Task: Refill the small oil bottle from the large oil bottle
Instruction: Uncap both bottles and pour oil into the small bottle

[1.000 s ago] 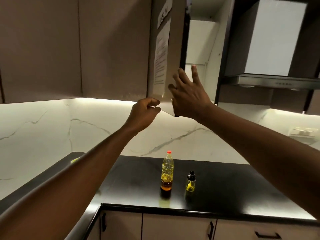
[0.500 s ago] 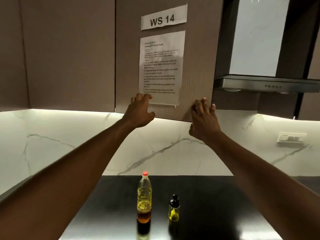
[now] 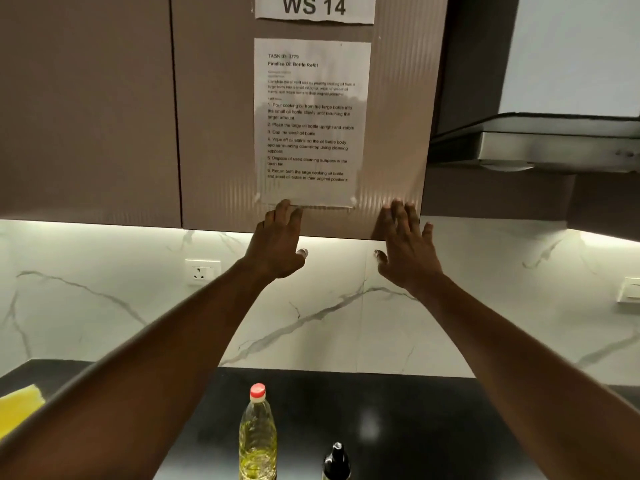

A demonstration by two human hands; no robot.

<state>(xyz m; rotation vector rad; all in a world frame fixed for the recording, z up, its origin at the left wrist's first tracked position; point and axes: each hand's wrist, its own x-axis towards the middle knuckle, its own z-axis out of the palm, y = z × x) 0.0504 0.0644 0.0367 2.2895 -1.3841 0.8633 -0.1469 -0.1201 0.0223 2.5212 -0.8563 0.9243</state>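
Left hand (image 3: 277, 244) and right hand (image 3: 405, 247) flat, fingers straight, against cabinet door (image 3: 221, 133), lower edge. Large oil bottle (image 3: 258, 434) upright on worktop (image 3: 415, 427), small oil bottle (image 3: 336, 462) just beside. Large one: likely thin, squeezable plastic; grip mid-body.

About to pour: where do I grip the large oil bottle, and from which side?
Grip the large oil bottle round its body, below the narrowing neck, probably from its left with the left hand: it stands upright, and the small oil bottle stands close on its right.

Instruction sheet (image 3: 311, 123) taped on cabinet door (image 3: 218, 133); range hood (image 3: 554, 143) beside it; yellow cloth (image 3: 19, 407) on countertop (image 3: 398, 410).
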